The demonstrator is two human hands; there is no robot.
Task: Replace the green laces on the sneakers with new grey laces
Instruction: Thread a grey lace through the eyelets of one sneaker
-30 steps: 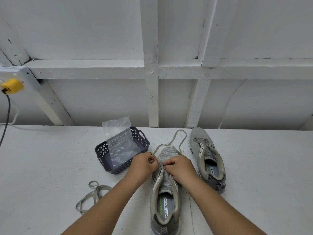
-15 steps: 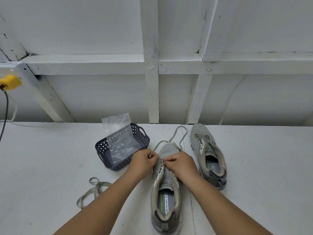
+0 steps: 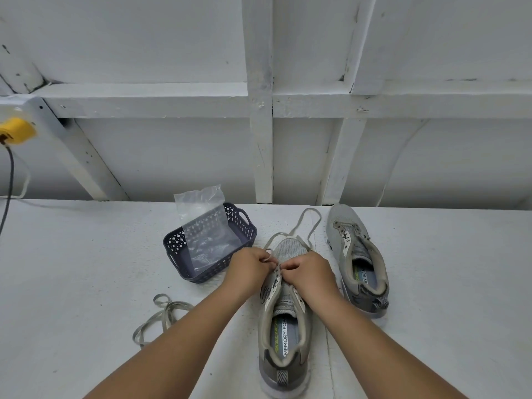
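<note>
White painted bench [image 3: 72,269] against a white framed wall [image 3: 172,53]. Far left: yellow plug [image 3: 17,130] on the wall with a dark cord [image 3: 10,174] hanging down. Loose lace [image 3: 161,315] lies in a tangle on the bench, left of the left forearm; looks grey-green, exact colour hard to call. Behind it, a dark perforated basket [image 3: 244,226] with a clear plastic bag [image 3: 205,226] propped in it. Left hand [image 3: 249,267] just beside the basket, fingers curled, pinching a grey lace [image 3: 308,226] at the left side of the near shoe [image 3: 283,326], at its front eyelets. Right hand [image 3: 312,273] opposite, fingers curled tight over the same eyelet area; looks like it pinches the lace too, contact point hidden by the knuckles. Lace loops out past the toe and back. Near shoe sits heel toward camera, between both forearms. Second shoe [image 3: 357,260] to the right, near but apart, angled, no lace visible in it.
</note>
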